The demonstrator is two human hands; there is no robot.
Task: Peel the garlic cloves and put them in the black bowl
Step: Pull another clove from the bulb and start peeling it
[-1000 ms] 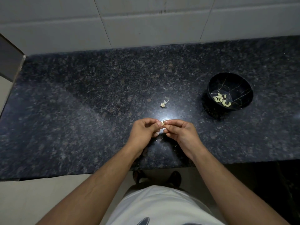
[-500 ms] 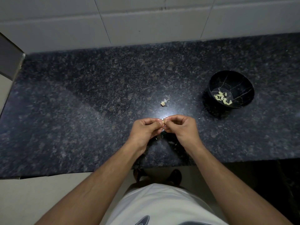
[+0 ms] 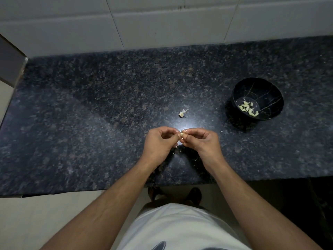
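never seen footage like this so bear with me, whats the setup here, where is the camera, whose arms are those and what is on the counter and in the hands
There is no machine here. A person wears one wide-angle camera on the head, looking down, so the arms are the wearer's own. The left hand and right hand meet over a dark speckled stone counter, and their fingers pinch one small garlic clove between them, apparently peeling it. To the right stands a black bowl holding several peeled cloves. Just beyond the hands lies a small garlic scrap, and pale flecks, probably skin, lie near the hands. White wall tiles run behind.
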